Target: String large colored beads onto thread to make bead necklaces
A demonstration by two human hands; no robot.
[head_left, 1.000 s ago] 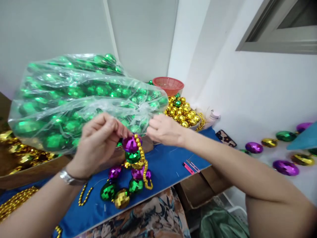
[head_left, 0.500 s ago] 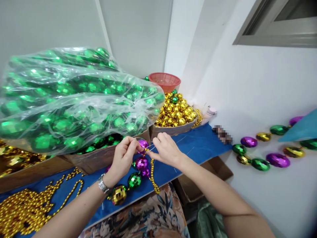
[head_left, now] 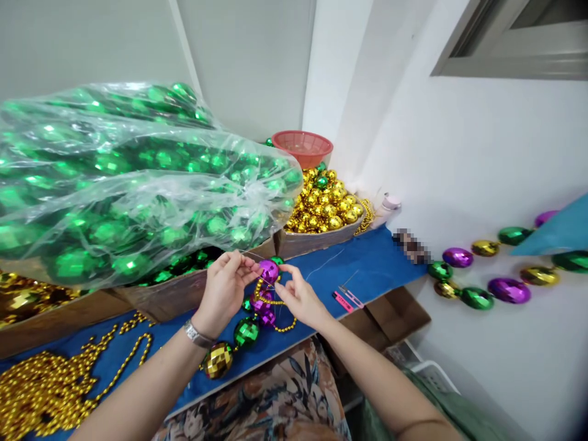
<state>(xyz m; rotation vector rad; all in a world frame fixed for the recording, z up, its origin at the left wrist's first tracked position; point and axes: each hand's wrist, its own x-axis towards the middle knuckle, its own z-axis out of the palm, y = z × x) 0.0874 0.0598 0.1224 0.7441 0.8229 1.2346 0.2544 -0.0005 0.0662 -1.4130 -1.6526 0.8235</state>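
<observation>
My left hand (head_left: 225,285), wearing a metal watch, pinches a thin clear thread with thumb and fingertips. Just right of those fingertips is a shiny purple faceted ball (head_left: 269,271). My right hand (head_left: 298,297) is on the other side of this ball, its thumb and index finger apart and close to it; contact is hard to make out. Below hang a strand of small gold beads (head_left: 287,329), more purple balls (head_left: 265,316), a green ball (head_left: 247,332) and a large gold ball (head_left: 218,360), lying along the blue tabletop's front edge.
A big clear bag of green balls (head_left: 138,184) rests over cardboard boxes at left. Gold balls (head_left: 328,205) fill a box by a red basket (head_left: 303,147). Gold bead strands (head_left: 50,392) lie front left. Pink-handled snips (head_left: 342,301) lie right. A ball garland (head_left: 509,290) hangs right.
My right hand has changed from a closed grip on the thread to thumb and index apart. The gold bead strand has swung up around the purple balls. The pink snips have come into sight.
</observation>
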